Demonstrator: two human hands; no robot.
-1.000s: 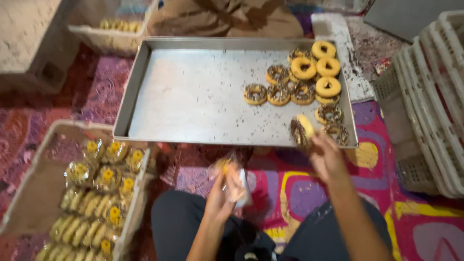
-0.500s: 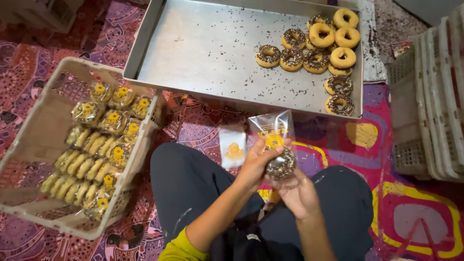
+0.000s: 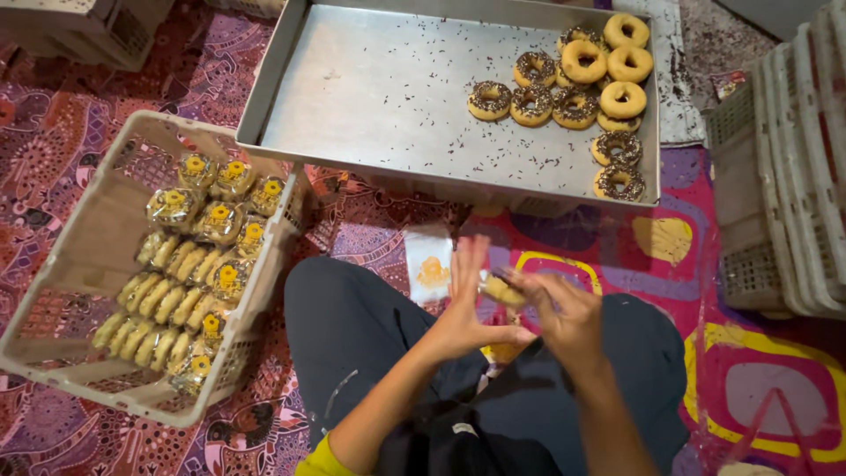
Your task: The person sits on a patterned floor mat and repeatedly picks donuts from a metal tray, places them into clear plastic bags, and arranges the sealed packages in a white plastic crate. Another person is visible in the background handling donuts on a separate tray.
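At the left of the frame a pale plastic crate [image 3: 97, 256] sits on the patterned floor mat [image 3: 79, 115], its right half packed with wrapped doughnuts [image 3: 189, 256] and its left half bare, its upper right corner just beside the lower left edge of the metal tray [image 3: 370, 97]. The tray fills the upper middle, most of its floor open, with unwrapped doughnuts [image 3: 577, 88] bunched against its right rim. Below centre, over the person's lap, the left hand [image 3: 463, 304] stands flat and open, fingers spread upward, its palm against a doughnut [image 3: 500, 289]. The right hand [image 3: 564, 313] curls partly closed and pinches that doughnut from the other side. A clear bag [image 3: 430, 264] lies just left of the hands. Stacked crates [image 3: 784, 176] wall the right edge.
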